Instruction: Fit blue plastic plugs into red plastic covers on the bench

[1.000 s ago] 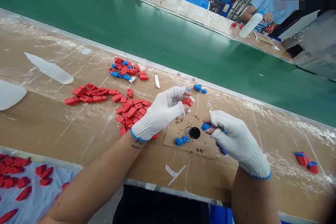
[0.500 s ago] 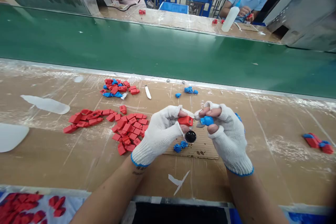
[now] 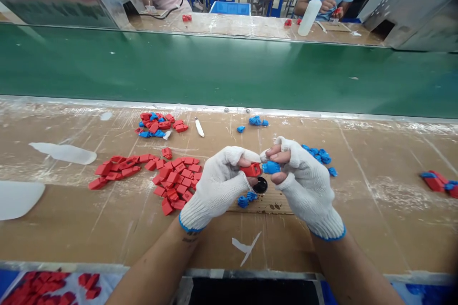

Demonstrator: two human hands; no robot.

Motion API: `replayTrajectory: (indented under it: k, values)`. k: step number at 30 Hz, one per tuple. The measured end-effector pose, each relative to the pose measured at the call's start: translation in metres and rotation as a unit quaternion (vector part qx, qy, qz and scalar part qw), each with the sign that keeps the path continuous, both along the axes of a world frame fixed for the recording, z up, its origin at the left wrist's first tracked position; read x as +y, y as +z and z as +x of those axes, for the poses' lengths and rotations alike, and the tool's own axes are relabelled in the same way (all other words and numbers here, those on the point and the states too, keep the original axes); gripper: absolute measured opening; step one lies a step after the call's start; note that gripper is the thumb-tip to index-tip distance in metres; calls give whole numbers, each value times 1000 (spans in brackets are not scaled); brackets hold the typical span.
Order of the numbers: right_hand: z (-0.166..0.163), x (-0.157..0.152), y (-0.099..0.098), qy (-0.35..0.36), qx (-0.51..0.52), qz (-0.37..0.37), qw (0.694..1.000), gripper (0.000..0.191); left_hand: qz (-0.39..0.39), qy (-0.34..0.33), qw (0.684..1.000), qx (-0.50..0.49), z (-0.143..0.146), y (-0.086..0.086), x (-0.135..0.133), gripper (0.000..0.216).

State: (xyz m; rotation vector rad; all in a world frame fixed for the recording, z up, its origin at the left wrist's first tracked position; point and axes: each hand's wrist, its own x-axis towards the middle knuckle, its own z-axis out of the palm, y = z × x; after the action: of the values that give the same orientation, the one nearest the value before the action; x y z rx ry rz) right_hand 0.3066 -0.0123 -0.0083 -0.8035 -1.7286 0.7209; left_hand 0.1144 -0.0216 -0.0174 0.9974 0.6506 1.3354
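Note:
My left hand (image 3: pixel 218 185), in a white fingerless glove, pinches a small red plastic piece (image 3: pixel 251 169). My right hand (image 3: pixel 306 186), gloved the same way, pinches a small blue piece (image 3: pixel 271 167) that touches the red one's right end. Both hands hover over a cardboard pad (image 3: pixel 272 204) with a small black round cap (image 3: pixel 260 184) on it. Two blue pieces (image 3: pixel 246 198) lie on the pad under my left hand. A heap of red pieces (image 3: pixel 177 178) lies just left of my left hand.
A row of red pieces (image 3: pixel 114 167), a mixed red and blue pile (image 3: pixel 157 125), blue pieces (image 3: pixel 320 156) and joined pieces (image 3: pixel 439 183) lie on the bench. A green conveyor belt (image 3: pixel 229 71) runs behind. Other people work across it beside a white bottle (image 3: pixel 308 16).
My hands have come together over the pad: the blue piece in my right hand now meets the red piece in my left. The camera has tilted, so the bench looks level.

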Motion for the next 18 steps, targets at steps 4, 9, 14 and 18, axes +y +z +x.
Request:
replayTrajectory:
  k: [4,9,14,18]
  values:
    - [0,-1,1,4,-3,8,1000,16,11,16,1000,17,-2,0,-1,30]
    - [-2,-3,0,-23,24,25,999,21,52,-24,997,60,-4,0,-4,34]
    - [-6,-3,1,-15,31,38,999,20,70,-48,992,90,-3,4,-7,42]
    - [-8,-1,5,-20,10,58,998,18,67,-48,990,112,-3,6,-7,43]
